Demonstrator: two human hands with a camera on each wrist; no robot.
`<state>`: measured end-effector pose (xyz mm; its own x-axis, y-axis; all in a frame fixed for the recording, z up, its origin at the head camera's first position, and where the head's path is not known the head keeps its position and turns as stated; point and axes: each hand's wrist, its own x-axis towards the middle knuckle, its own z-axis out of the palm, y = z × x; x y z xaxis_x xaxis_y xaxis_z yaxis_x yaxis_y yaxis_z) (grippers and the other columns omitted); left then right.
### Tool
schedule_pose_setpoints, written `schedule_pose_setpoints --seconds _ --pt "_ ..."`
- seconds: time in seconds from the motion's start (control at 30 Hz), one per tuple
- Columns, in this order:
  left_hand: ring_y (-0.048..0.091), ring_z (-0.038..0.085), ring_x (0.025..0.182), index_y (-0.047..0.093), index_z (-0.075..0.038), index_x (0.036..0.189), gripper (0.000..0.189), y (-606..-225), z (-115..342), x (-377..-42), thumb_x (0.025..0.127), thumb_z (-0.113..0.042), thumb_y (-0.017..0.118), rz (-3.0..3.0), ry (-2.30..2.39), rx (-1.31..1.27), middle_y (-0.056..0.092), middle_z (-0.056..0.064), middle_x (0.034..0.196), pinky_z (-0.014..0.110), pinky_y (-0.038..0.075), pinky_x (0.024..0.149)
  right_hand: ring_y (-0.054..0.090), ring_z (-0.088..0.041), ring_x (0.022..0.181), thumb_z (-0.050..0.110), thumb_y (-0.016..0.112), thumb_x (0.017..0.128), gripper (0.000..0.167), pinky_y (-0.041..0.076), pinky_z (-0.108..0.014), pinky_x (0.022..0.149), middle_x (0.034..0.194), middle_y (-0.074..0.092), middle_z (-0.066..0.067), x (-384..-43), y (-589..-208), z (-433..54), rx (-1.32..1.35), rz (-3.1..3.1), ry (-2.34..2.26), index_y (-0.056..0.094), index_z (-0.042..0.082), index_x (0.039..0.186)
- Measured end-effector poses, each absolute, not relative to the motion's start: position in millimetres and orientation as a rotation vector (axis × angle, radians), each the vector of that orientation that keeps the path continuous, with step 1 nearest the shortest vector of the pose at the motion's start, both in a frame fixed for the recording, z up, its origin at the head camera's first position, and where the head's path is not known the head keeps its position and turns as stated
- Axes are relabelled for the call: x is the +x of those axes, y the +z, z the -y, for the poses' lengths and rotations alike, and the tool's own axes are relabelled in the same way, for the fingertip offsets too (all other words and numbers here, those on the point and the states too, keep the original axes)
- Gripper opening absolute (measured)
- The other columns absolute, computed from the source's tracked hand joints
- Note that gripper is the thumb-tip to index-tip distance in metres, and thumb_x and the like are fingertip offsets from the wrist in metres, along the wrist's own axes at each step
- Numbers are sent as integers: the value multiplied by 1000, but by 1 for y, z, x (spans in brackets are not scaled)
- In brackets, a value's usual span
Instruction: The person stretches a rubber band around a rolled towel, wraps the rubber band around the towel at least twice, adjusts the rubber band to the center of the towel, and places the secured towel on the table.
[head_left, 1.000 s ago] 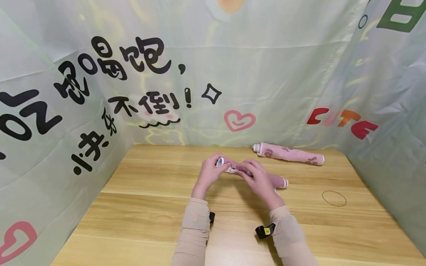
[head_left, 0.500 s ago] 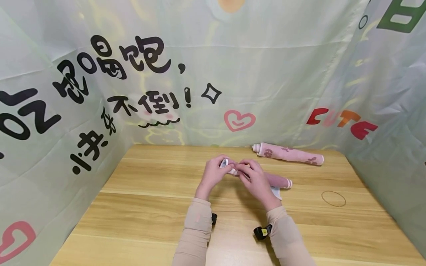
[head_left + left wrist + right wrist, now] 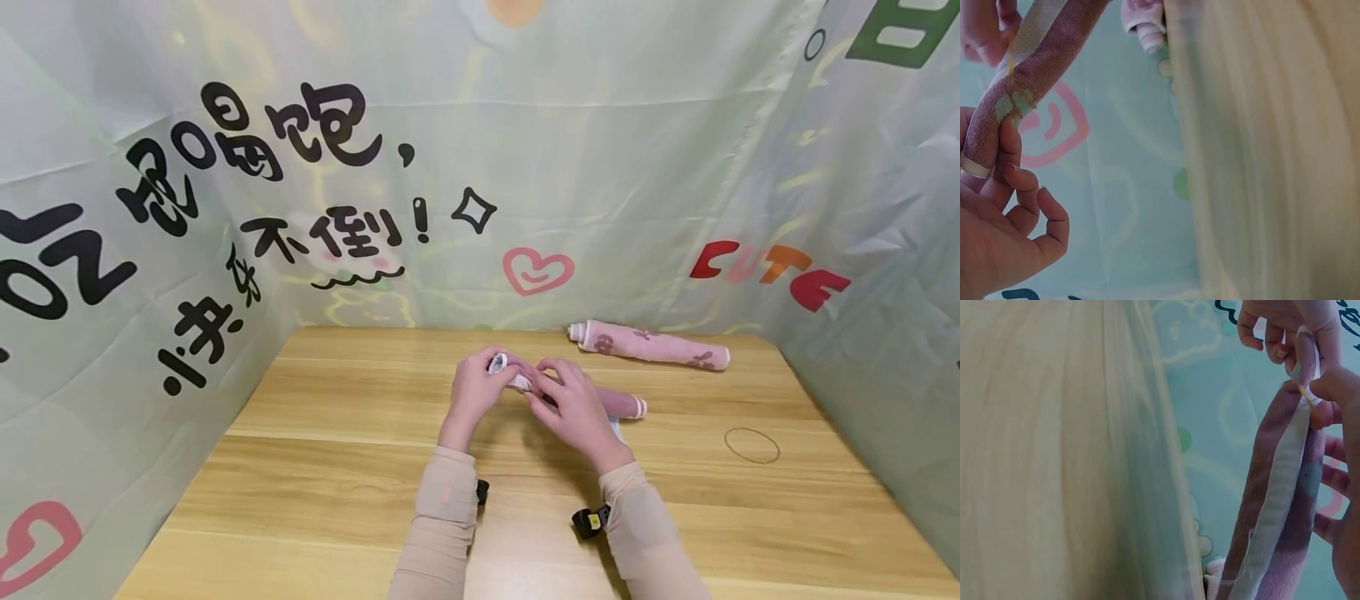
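Observation:
A rolled mauve towel with white edges is held above the table, slanting down to the right. My left hand grips its left end; the left wrist view shows thumb and fingers around the rolled towel, the other fingers loosely bent. My right hand is at the towel's middle. In the right wrist view its thumb and finger pinch a thin yellowish rubber band, pulled tight around the towel near the left hand. A pale strip of the towel's underside shows along the roll. Fingers partly hide the band.
Another rolled towel, pink with darker patterns, lies at the back right of the wooden table. A loose rubber band lies on the right side. Printed fabric hangs around the table as walls.
The towel and both hands shift slightly right, then back left. The right fingers change position on the roll, and a pale flap shows below it. The other towel and loose band stay put.

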<state>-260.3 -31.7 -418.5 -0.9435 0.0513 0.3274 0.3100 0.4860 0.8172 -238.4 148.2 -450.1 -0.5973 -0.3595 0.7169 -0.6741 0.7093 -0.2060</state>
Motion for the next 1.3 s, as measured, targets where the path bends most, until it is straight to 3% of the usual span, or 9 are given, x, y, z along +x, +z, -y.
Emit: schedule_pose_setpoints --seconds 0.17,0.37,0.6,0.83,0.97,1.17,1.3 --pt "58 12 68 74 -15 96 17 -416 36 -261 81 -24 72 2455 -1423 -289 74 4 90 24 45 57 57 -32 99 22 74 81 23 48 -50 76 110 60 -11 -239 -451 -148 746 2226 561 72 14 102" --pt "58 13 69 74 -13 97 19 -413 41 -259 81 -23 73 2457 -1431 -274 74 5 91 24 45 58 56 -35 103 21 77 79 11 47 -54 83 114 60 -12 -240 -451 -157 734 2257 547 69 15 84" --pt "59 12 71 74 -12 98 18 -412 43 -258 82 -20 73 2452 -1461 -343 74 7 92 23 47 59 55 -32 106 19 79 79 19 45 -55 88 114 60 -10 -241 -449 -169 747 2292 643 61 17 75" --pt "62 15 82 71 -12 104 20 -413 42 -260 86 -19 71 2488 -1454 -526 73 6 99 27 51 69 63 -24 101 9 74 84 13 53 -43 89 107 66 -6 -238 -443 -167 742 2309 951 64 13 90" --pt "60 16 86 71 -13 109 22 -415 45 -261 89 -23 71 2503 -1409 -617 72 6 102 29 50 73 64 -24 100 5 70 86 22 55 -43 85 107 66 -10 -237 -441 -170 707 2355 1088 62 7 106" --pt "59 18 91 70 -12 113 26 -417 49 -262 89 -23 71 2494 -1370 -728 72 5 105 30 49 77 59 -32 118 20 68 90 47 47 -51 101 125 63 -15 -236 -441 -179 623 2550 1126 53 8 133" --pt "62 20 100 70 -8 114 28 -418 50 -262 90 -22 70 2474 -1370 -781 72 6 111 34 51 85 57 -33 123 27 69 90 52 43 -52 105 131 61 -15 -237 -441 -184 595 2639 1144 52 11 136"
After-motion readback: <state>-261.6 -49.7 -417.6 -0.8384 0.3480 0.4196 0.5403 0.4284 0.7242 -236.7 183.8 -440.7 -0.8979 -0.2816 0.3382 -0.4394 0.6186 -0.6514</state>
